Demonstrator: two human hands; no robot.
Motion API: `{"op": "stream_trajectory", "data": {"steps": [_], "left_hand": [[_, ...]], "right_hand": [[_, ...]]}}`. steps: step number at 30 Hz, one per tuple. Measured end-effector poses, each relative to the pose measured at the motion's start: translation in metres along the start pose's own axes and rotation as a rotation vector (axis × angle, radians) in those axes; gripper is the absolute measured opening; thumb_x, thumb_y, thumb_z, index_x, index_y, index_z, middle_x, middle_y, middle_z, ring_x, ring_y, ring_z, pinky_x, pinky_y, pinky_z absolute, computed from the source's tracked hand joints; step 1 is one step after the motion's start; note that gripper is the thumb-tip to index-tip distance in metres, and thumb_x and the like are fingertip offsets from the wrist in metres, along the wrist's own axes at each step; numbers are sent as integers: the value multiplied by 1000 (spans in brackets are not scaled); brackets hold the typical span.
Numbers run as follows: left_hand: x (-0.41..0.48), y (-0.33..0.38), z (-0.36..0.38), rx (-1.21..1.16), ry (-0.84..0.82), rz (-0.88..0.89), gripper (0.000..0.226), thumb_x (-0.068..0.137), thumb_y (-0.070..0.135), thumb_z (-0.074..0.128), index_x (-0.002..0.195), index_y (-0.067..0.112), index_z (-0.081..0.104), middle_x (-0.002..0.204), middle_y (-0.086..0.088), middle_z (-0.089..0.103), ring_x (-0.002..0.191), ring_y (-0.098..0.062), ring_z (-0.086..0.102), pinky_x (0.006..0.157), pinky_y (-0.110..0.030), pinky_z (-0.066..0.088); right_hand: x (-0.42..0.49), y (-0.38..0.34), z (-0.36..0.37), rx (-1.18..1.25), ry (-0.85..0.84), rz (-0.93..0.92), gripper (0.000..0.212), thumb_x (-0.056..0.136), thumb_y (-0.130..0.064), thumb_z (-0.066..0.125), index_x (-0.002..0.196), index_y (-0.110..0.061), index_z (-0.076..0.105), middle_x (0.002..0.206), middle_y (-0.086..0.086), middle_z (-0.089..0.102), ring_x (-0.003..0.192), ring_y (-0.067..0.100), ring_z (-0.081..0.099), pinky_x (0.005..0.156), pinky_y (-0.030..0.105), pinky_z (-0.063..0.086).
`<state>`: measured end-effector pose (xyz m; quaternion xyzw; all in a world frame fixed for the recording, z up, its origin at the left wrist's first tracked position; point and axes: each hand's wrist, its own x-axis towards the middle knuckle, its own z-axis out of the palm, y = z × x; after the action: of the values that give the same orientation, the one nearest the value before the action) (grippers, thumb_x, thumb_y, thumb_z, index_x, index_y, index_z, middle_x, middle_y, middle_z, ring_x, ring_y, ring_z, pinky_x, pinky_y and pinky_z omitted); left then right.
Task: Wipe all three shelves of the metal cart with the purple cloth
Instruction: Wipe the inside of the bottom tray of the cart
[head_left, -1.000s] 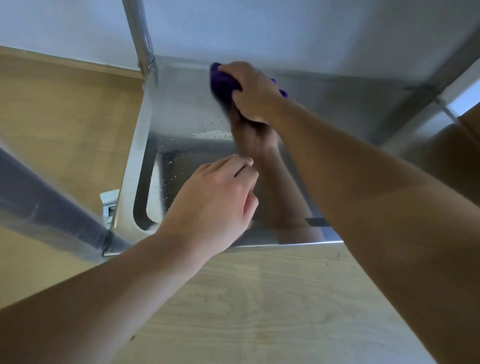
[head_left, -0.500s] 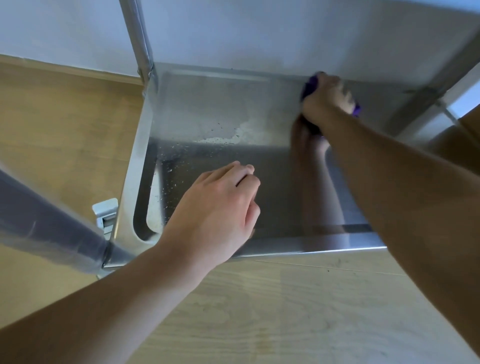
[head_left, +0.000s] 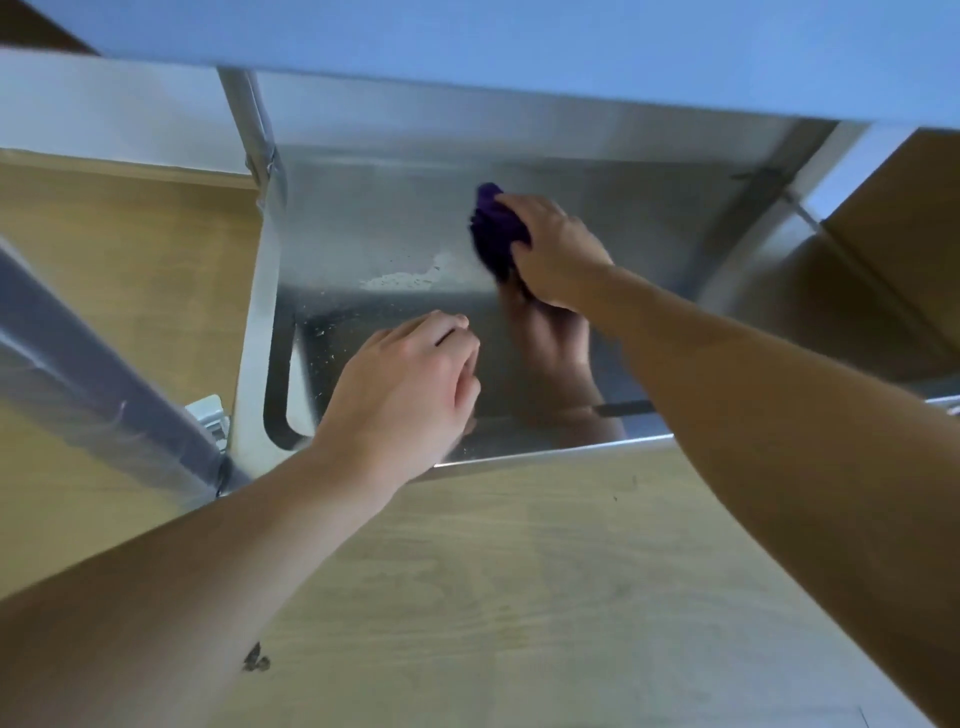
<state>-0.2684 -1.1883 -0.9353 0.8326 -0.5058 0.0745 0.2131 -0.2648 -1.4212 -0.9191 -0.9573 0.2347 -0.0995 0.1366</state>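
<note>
Now, view: the head camera looks steeply down at a low metal shelf, with both bare forearms reaching in from the bottom of the frame.
Right hand: the right hand (head_left: 558, 254) sits in the upper middle of the frame, fingers curled tight around the purple cloth (head_left: 493, 231) and pressing it onto the steel.
Purple cloth: bunched into a wad, it sticks out on the left side of the fist, touching the shelf surface toward the back of the tray, right of centre.
Left hand: the left hand (head_left: 408, 387) is in the middle of the frame over the front part of the shelf, fingers loosely bent inward and holding nothing; whether the fingertips touch the metal cannot be told.
Shelf: the metal shelf (head_left: 363, 218) is a shiny tray with a raised rim; it mirrors the right hand and wrist just below the cloth.
Residue: a pale whitish patch (head_left: 402, 278) with small specks lies on the steel left of the cloth, just above the left hand.
Frame parts: an upright post (head_left: 252, 135) stands at the shelf's back left corner, and a blurred metal bar (head_left: 104, 395) crosses the left edge of the frame.
Floor: a light wood-grain floor (head_left: 519, 597) fills the lower half.
</note>
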Motion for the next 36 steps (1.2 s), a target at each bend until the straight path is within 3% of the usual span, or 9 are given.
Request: {"op": "stream_trajectory", "data": {"steps": [5, 10, 14, 18, 23, 25, 30, 33, 36], "left_hand": [[0, 2, -9, 55, -20, -8, 31, 90, 22, 40, 95, 15, 70, 114, 0, 69, 105, -19, 64, 88, -39, 52], [-11, 1, -23, 166, -48, -38, 26, 91, 21, 44, 94, 17, 69, 98, 3, 69, 88, -18, 63, 78, -36, 49], [-36, -7, -44, 202, -90, -26, 22, 85, 20, 45, 88, 14, 66, 91, -1, 67, 82, -24, 61, 70, -37, 49], [-66, -26, -63, 260, -182, -4, 35, 88, 25, 30, 99, 17, 63, 106, 3, 60, 94, -21, 58, 76, -38, 49], [-99, -27, -71, 292, -219, 67, 29, 90, 21, 42, 110, 15, 62, 111, 2, 57, 96, -16, 58, 66, -31, 54], [-111, -25, -72, 350, -225, 92, 39, 87, 22, 49, 122, 10, 60, 115, 0, 58, 99, -17, 59, 66, -29, 51], [-122, -25, -76, 422, -210, 140, 54, 85, 22, 39, 134, 3, 50, 122, -6, 56, 106, -23, 56, 79, -34, 49], [-127, -26, -77, 427, -243, 150, 53, 88, 20, 40, 137, 0, 45, 126, -8, 52, 110, -24, 53, 81, -35, 51], [-131, -30, -79, 424, -276, 140, 54, 91, 19, 40, 141, 1, 38, 133, -8, 45, 117, -24, 47, 82, -36, 53]], "right_hand": [[-56, 31, -26, -39, -30, 182, 59, 91, -15, 46, 147, -30, 34, 147, 7, 40, 129, 35, 45, 106, 40, 39], [-77, -26, -2, 35, 7, 189, 59, 88, -12, 47, 145, -26, 40, 147, 6, 43, 129, 33, 45, 109, 37, 34], [-86, -83, 24, 63, 46, -135, 56, 86, -8, 50, 141, -20, 47, 145, 2, 48, 132, 26, 45, 111, 36, 30], [-86, -94, 24, 147, -54, -467, 53, 86, -1, 54, 137, -13, 53, 141, 6, 53, 130, 25, 49, 112, 37, 32], [-67, -90, 24, 88, 65, 15, 56, 87, -7, 47, 141, -22, 46, 146, 1, 47, 129, 30, 45, 109, 37, 32], [-71, -109, 28, 84, 69, -45, 58, 84, -5, 47, 139, -21, 49, 144, 1, 49, 129, 28, 46, 109, 36, 33], [-96, -142, 33, 311, -201, -542, 57, 76, 2, 52, 129, -17, 60, 133, -1, 60, 123, 14, 53, 106, 25, 38], [-80, -139, 28, 267, -214, -431, 57, 81, 2, 51, 133, -21, 57, 137, -2, 57, 123, 17, 53, 105, 25, 38], [-78, -143, 32, 191, -55, -226, 57, 84, -1, 45, 137, -23, 52, 140, -3, 53, 127, 21, 48, 108, 33, 34]]}}
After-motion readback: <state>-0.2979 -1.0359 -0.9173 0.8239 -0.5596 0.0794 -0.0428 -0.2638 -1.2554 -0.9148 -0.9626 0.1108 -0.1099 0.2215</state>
